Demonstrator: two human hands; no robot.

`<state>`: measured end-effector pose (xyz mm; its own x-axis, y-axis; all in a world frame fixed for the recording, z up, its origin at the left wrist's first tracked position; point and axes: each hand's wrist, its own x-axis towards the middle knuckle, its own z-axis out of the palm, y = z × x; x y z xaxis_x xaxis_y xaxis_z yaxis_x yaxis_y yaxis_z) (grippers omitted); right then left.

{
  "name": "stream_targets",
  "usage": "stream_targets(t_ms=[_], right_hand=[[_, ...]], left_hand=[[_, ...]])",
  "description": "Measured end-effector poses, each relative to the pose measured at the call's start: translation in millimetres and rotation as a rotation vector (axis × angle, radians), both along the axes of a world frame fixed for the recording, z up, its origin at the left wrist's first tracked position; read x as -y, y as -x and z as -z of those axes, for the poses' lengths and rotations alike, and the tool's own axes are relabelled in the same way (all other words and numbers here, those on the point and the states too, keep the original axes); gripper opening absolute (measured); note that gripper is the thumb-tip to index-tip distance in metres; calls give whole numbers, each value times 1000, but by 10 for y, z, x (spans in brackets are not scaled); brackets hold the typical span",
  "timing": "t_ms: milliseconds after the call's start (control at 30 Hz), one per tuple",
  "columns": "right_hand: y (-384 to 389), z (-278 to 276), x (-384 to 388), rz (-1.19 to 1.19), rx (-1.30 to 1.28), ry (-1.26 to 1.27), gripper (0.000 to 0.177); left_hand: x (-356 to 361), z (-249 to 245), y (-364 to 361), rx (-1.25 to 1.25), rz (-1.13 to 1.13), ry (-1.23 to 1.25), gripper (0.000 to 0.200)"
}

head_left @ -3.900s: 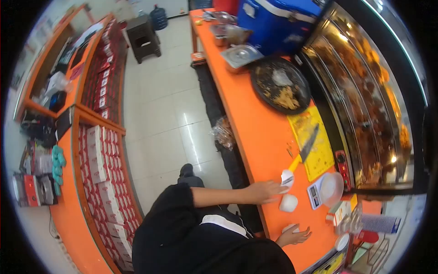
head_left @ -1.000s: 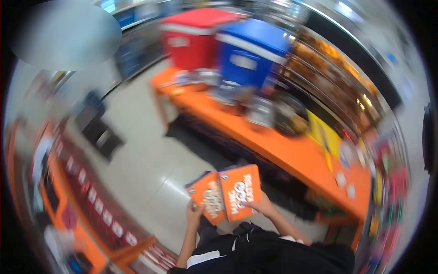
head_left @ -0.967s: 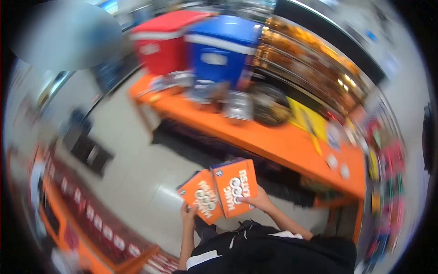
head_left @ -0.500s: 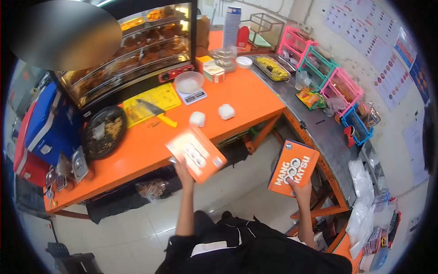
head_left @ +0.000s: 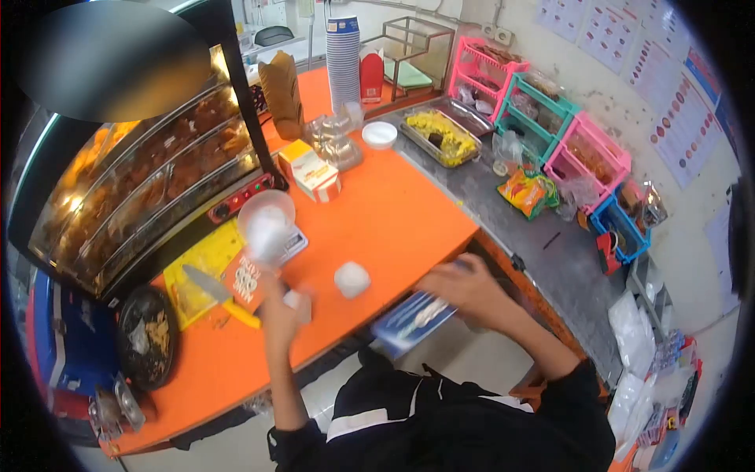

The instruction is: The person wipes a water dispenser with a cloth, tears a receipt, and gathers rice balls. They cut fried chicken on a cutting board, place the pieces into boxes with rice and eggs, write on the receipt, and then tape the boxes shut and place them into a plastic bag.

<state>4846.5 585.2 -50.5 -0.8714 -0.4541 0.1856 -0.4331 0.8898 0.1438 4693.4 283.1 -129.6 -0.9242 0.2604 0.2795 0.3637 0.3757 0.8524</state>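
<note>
My left hand (head_left: 279,315), smeared by motion, is over the orange table's near side. Beside its fingers lies an orange box printed KATSU (head_left: 242,279), at the edge of the yellow cutting board (head_left: 182,271). A white lump (head_left: 299,305) shows partly behind this hand, and a second white lump (head_left: 351,279) sits to its right. Beyond the fingertips stands a clear bowl (head_left: 267,208) on a small scale (head_left: 294,245), with a white blur in front. My right hand (head_left: 472,293) is bent at a blue-faced box (head_left: 413,321) past the table edge.
A knife (head_left: 208,285) with a yellow handle lies on the board, near a black round pan (head_left: 148,346). The lit food display (head_left: 149,173) stands at left. A foil tray (head_left: 442,138) of yellow food and stacked baskets (head_left: 586,161) line the grey counter (head_left: 543,248).
The orange box has left my left hand and lies by the board. The right-hand box has turned from its orange face to blue and moved left. My view has shifted.
</note>
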Motion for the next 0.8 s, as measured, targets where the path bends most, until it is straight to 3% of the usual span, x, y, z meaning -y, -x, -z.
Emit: stream_targets(t_ms=[67,133,200,267,333,400,433,467,500,533,600,633,667,733,767,800], right_hand=[[398,90,87,-231,-129,-173,52],[692,-55,92,-375,-180,-215,48],[914,-34,1,-517,-217,-246,44],[1033,123,-117,-550,-200,-51,42],[1149,201,-202,-555,-218,-40,41],[1211,417,-274,-206,-274,185,57],[1185,448,-294,26,59,537,74],[1184,528,-278,21,67,539,74],[1224,638,-221,72,241,1018,83],[1310,720,-174,125,427,1492,93],[1542,775,-319,-28,497,1457,99],[1668,808,-494,16,845,1646,96],[1828,837,-662,68,1209,1799,94],[2131,924,-1144,37,1771,2413,81],[2315,986,-1227,-32,1865,2457,64],[2445,1110,-1259,-47,1917,2425,64]], left_hand=[[-436,-182,-166,291,587,68,97],[-767,-13,-100,763,1020,-186,101],[-835,172,-35,777,988,-244,100],[-891,308,65,815,952,-304,99],[-909,437,217,1257,902,-451,97],[-932,495,298,1314,838,-447,94],[-973,479,305,1251,667,-551,95],[-1042,435,302,1178,493,-652,95],[-1236,220,234,914,292,-580,91],[-1355,347,183,625,216,-548,86],[-1394,673,162,581,112,-569,81],[-1389,697,159,609,46,-626,78],[-1371,602,177,704,-13,-869,74],[-1366,538,190,790,-129,-1472,66],[-1333,635,185,754,-165,-1481,66],[-1279,820,195,594,-109,-1186,65]])
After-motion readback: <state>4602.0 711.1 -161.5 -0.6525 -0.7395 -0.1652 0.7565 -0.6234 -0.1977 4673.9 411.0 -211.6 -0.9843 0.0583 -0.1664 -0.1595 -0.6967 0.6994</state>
